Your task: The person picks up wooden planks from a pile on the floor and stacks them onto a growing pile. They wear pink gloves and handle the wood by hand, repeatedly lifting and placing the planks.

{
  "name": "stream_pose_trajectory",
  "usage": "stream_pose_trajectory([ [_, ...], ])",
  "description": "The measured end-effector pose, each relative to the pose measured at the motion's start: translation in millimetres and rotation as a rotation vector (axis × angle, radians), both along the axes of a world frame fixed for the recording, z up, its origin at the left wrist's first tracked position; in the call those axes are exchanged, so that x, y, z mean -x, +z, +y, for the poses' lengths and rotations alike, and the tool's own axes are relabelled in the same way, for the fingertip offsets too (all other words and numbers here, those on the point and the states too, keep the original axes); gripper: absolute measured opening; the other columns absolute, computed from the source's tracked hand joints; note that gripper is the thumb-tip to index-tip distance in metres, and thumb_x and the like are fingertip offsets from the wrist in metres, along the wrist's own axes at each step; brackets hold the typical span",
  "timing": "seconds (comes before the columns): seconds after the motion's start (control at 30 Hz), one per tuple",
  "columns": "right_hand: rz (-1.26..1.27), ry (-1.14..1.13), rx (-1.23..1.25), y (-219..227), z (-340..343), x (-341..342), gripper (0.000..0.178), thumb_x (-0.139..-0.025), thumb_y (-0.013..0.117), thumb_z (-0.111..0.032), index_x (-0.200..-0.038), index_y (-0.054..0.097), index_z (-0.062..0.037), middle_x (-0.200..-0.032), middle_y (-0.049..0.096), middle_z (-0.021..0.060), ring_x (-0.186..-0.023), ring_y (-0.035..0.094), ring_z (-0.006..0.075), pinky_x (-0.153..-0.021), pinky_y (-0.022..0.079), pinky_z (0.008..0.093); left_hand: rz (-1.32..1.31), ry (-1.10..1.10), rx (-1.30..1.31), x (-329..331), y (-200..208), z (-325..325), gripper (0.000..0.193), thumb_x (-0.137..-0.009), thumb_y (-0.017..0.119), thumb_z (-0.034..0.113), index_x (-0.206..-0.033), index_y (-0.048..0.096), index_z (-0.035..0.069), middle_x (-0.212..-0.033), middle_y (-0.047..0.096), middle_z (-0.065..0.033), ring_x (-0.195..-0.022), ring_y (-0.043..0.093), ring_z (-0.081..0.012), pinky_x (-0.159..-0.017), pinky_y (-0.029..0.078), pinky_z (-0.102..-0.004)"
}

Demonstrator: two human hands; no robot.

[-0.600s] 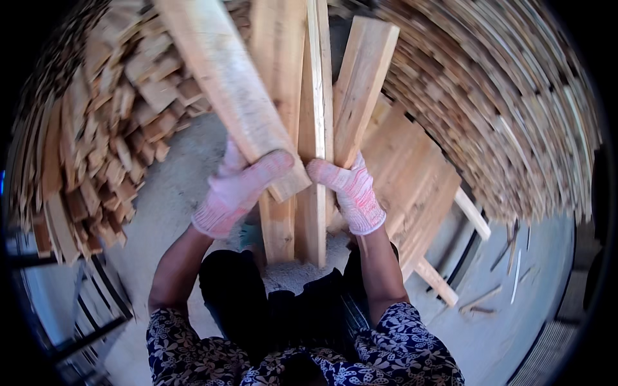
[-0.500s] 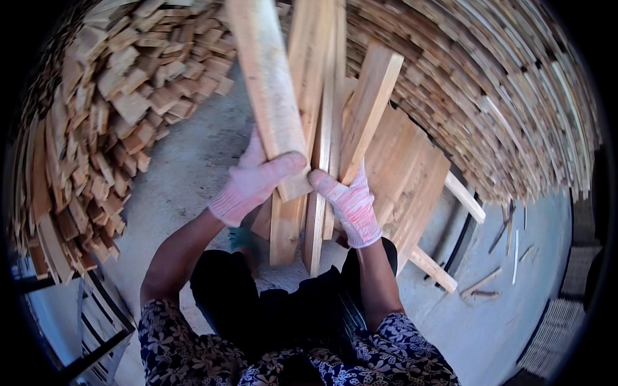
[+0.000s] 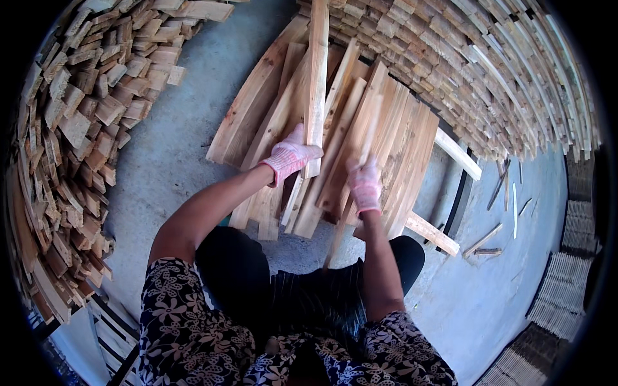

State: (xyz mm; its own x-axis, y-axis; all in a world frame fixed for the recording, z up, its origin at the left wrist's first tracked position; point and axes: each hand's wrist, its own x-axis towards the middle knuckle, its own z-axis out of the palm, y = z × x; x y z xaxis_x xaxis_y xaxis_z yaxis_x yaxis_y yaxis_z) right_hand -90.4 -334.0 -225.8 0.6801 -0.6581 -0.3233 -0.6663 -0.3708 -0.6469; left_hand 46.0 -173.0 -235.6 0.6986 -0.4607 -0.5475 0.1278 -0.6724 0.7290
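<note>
In a pink-and-white knit glove, my left hand (image 3: pixel 293 154) grips the lower end of a long wooden plank (image 3: pixel 315 83), its thumb across the front. That plank points away from me over a layer of loose boards (image 3: pixel 241 116). Right of it my gloved right hand (image 3: pixel 365 183), smeared by motion, is closed around a narrow wooden board (image 3: pixel 370 132). The lower end of this board slants down toward my lap. Several boards lie between and under both hands, some overlapping at angles.
A large stack of board ends (image 3: pixel 90 109) rises at the left, and a long layered stack (image 3: pixel 463 71) fills the far right. Light wooden bearers (image 3: pixel 432 233) stick out beside a dark bar (image 3: pixel 458 199). Wood scraps (image 3: pixel 483 241) lie on the concrete floor (image 3: pixel 174 122).
My hands have moved apart, the right one shifting right with a narrow board. The plank in my left hand now stands straighter in view. More of the board layer shows as the view shifted.
</note>
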Motion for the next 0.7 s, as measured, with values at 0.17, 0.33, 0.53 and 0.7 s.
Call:
stream_pose_trajectory([
  [0.17, -0.278, -0.218, 0.165, 8, -69, -73, 0.062, -0.090, 0.061, -0.035, -0.142, 0.036, -0.0121, -0.113, 0.057, 0.0343, -0.104, 0.060, 0.0482, -0.093, 0.049, 0.0457, 0.039, -0.049, -0.068, 1, 34, -6, 0.097, -0.077, 0.068, 0.036, -0.154, 0.020, 0.000, -0.146, 0.045, -0.0250, -0.137, 0.045, -0.0321, -0.113, 0.035, -0.0337],
  [0.33, 0.255, -0.114, 0.286, -5, -46, -114, 0.085, -0.085, 0.068, -0.036, -0.153, 0.021, -0.0145, -0.130, 0.046, 0.0272, -0.125, 0.048, 0.0414, -0.098, 0.047, 0.0503, 0.027, 0.038, -0.223, 16, 58, 0, 0.076, -0.079, 0.062, 0.015, -0.147, 0.030, 0.003, -0.131, 0.057, -0.0266, -0.112, 0.064, -0.0333, -0.088, 0.055, -0.0409],
  [0.53, 0.066, 0.026, 0.085, -13, -84, -110, 0.081, -0.084, 0.064, -0.033, -0.154, 0.025, -0.0206, -0.134, 0.044, 0.0271, -0.123, 0.050, 0.0440, -0.093, 0.048, 0.0469, -0.063, -0.093, -0.397, 43, 39, 6, 0.080, -0.085, 0.059, 0.016, -0.153, 0.018, 0.006, -0.131, 0.057, -0.0267, -0.122, 0.058, -0.0347, -0.102, 0.045, -0.0431],
  [0.7, -0.223, 0.124, 0.354, -9, -177, -11, 0.073, -0.085, 0.070, -0.027, -0.150, 0.038, -0.0126, -0.117, 0.059, 0.0213, -0.101, 0.063, 0.0271, -0.082, 0.051, 0.0423, 0.006, -0.177, -0.247, 36, 31, 6, 0.087, -0.085, 0.063, 0.022, -0.156, 0.016, 0.006, -0.127, 0.060, -0.0250, -0.115, 0.061, -0.0364, -0.098, 0.048, -0.0408],
])
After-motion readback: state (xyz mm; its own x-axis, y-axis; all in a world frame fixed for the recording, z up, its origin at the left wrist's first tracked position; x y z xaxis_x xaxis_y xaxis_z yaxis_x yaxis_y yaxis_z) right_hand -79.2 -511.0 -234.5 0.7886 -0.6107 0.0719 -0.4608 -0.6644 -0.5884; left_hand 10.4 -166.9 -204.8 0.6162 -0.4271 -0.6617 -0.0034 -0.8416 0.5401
